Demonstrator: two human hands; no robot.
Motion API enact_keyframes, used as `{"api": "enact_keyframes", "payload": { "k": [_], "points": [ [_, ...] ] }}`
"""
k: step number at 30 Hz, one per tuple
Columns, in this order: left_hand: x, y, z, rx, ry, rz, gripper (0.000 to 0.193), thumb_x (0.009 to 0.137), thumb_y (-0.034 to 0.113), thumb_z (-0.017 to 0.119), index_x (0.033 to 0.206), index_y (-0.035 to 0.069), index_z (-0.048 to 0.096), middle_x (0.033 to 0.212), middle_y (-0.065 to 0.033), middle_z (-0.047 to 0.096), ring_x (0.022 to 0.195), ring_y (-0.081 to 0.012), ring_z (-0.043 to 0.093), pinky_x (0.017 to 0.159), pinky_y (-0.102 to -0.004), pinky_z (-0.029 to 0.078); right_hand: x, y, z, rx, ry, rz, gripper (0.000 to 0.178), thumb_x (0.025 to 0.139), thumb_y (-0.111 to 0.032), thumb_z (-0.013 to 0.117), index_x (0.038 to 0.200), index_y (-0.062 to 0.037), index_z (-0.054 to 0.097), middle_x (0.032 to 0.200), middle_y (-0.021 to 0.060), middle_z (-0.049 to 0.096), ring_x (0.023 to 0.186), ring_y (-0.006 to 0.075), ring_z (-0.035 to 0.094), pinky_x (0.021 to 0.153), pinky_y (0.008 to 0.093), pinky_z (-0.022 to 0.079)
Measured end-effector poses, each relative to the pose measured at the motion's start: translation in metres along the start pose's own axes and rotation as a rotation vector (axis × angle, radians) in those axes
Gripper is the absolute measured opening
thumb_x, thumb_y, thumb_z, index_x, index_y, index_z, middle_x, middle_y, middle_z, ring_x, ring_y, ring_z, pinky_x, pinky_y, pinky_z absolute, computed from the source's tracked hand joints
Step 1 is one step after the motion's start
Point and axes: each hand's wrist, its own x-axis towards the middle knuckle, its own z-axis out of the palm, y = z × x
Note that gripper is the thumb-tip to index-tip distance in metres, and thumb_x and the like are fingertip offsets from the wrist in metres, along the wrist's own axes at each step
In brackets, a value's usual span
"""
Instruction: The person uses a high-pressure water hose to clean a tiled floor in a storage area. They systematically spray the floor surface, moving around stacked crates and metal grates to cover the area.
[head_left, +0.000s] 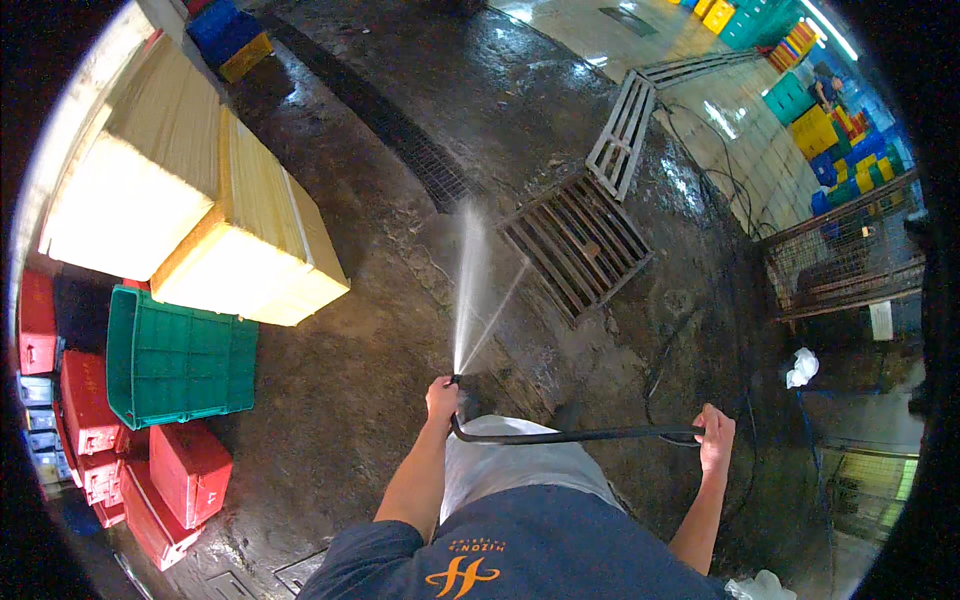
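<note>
My left hand (441,400) is wrapped round the nozzle end of a black hose (570,436). White water spray (470,290) shoots forward from it across the dark wet floor, and a thinner jet splits off to the right. The hose bends below my left hand and runs sideways in front of my waist. Out to the right, my right hand (714,438) grips the hose, its fingers closed round it. Ahead, the spray reaches the end of a long dark floor drain grate (400,150). A slatted metal grating (578,245) covers the floor just right of the spray.
Large cream-coloured blocks (250,250) stand at the left. Below them are a green crate (185,355) and several red boxes (190,475). A narrow metal grating (625,130) runs toward the far right. A wire mesh gate (845,250) and a white bag (802,367) are at the right.
</note>
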Motion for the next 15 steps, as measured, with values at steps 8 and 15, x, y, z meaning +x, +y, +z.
{"api": "enact_keyframes", "payload": {
  "k": [8, 15],
  "points": [
    [-0.034, 0.02, 0.118, 0.014, 0.012, 0.024, 0.024, 0.084, 0.015, 0.058, 0.102, 0.003, 0.067, 0.081, -0.0156, 0.068, 0.061, -0.0251, 0.067, 0.056, -0.0388, 0.053, 0.073, 0.075, -0.085, 0.087, 0.05, 0.093, 0.042, 0.092, -0.042, 0.055, 0.08, -0.0035, 0.065, 0.077, 0.0053, 0.063, 0.074, 0.0137, 0.059, 0.058, 0.0302, 0.046],
    [-0.1, 0.01, 0.271, 0.46, -0.221, 0.156, 0.032, 0.082, 0.023, 0.057, 0.102, 0.0, 0.066, 0.099, -0.0237, 0.067, 0.094, -0.0388, 0.065, 0.085, -0.0471, 0.051, 0.124, 0.125, -0.194, 0.044, 0.146, 0.013, 0.045, 0.096, -0.039, 0.05, 0.072, -0.0028, 0.062, 0.068, 0.0035, 0.061, 0.063, 0.0106, 0.054, 0.049, 0.0289, 0.04]
  ]
}}
